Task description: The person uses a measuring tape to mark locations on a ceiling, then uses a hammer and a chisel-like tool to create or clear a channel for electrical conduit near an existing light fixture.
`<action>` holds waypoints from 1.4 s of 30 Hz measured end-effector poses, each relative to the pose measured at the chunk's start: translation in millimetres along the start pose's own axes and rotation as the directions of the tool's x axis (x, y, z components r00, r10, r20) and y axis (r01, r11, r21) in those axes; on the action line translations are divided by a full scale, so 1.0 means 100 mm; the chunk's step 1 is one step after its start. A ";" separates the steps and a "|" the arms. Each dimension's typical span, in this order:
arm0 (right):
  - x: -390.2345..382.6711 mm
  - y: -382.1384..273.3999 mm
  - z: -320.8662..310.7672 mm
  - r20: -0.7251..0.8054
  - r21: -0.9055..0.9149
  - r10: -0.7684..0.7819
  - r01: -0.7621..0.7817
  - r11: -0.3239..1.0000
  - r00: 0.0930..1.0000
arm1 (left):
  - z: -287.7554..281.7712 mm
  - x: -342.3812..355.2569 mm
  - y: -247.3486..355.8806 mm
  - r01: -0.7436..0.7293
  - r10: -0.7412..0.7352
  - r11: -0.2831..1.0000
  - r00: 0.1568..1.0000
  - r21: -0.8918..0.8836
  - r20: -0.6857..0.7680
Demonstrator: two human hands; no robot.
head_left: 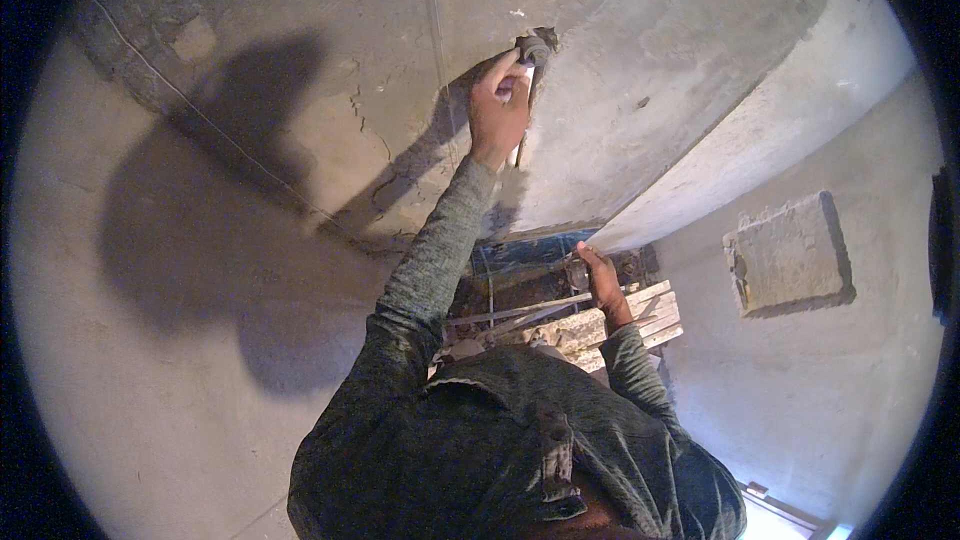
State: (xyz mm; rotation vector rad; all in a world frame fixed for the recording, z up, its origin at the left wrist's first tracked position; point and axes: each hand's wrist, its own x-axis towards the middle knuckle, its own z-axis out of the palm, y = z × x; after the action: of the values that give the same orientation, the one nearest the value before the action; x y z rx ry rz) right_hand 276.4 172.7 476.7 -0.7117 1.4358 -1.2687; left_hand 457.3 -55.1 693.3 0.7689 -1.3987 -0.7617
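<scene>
High on the plastered wall, my left hand has its thumb and fingers closed around a grey pipe fitting at a rough hole. A white pipe runs down from the fitting beside my fingers, in a groove in the plaster. My palm hides part of the pipe. Lower and to the right, my right hand is raised near the bottom edge of the wall, beside a blue strip. Its thumb side faces up, and its other fingers are mostly hidden, so their grip does not show.
Wooden planks and thin bars lie below my right hand, over a dark gap. A pale ledge juts from the wall at right. Farther right is a raised rectangular plaster patch. A thin cable crosses the left wall.
</scene>
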 end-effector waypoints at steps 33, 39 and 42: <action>-0.52 -0.99 0.25 0.339 -0.441 -0.038 0.194 0.876 0.940 | -1.01 -1.52 -0.65 0.723 -0.362 0.652 0.561 -0.228 0.745; -0.69 -1.10 -0.21 0.144 -0.509 0.014 0.061 0.859 0.990 | -1.43 -0.94 -0.43 0.720 -0.553 0.291 0.664 -0.630 0.504; -0.65 -0.88 -0.54 0.123 -0.516 -0.060 0.115 0.849 0.991 | -1.56 -0.78 -0.33 0.685 -0.630 0.287 0.662 -0.669 0.407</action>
State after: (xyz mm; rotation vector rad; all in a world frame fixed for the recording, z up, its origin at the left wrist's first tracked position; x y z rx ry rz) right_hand 226.8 226.3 574.1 -1.2017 1.6961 -0.8863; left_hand 610.4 -5.5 618.6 0.5687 -0.5519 -1.9438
